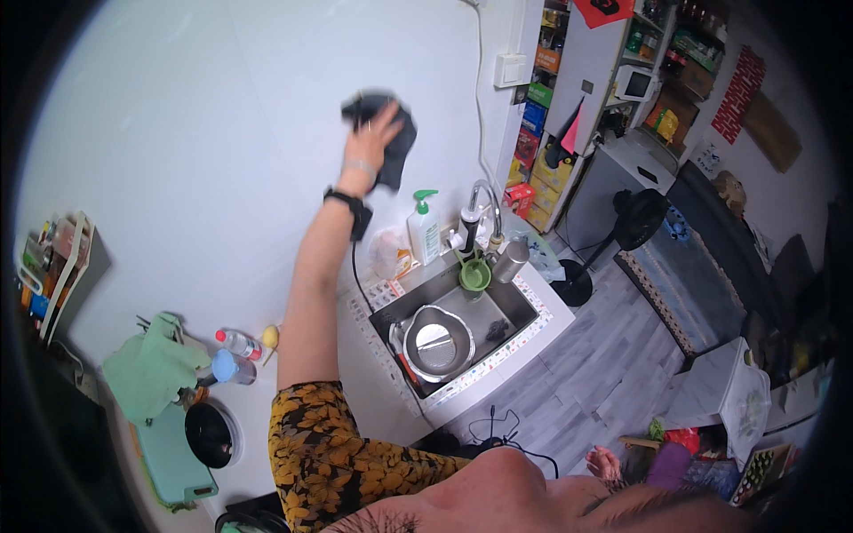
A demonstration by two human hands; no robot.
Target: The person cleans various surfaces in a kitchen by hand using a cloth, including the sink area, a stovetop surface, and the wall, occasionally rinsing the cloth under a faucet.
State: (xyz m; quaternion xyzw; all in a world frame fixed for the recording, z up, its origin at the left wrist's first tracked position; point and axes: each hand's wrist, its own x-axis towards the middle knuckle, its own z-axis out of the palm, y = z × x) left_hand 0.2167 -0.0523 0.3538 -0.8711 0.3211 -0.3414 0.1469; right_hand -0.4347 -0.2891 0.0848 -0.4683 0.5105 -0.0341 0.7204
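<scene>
My left hand [370, 143] is pressed over a dark grey cloth [398, 150] against the white wall [266, 100], above the sink. Motion blurs the cloth and fingers. A black band with a small box is strapped to that wrist. Low on the right, my right hand [603, 462] hangs over the floor, fingers loosely apart and nothing seen in it. Below the cloth stands a white pump bottle [424, 230] with a green top, beside the chrome faucet [490, 200]. A metal basin [440, 343] sits in the steel sink [520, 310], near a green strainer cup [475, 274].
A black cable [363, 286] runs across the counter by the sink. On the left are a green cloth [156, 366], a black bowl [210, 434], a teal cutting board [176, 460] and a wall rack [66, 280]. A light switch [511, 70] and a black fan [640, 216] are right.
</scene>
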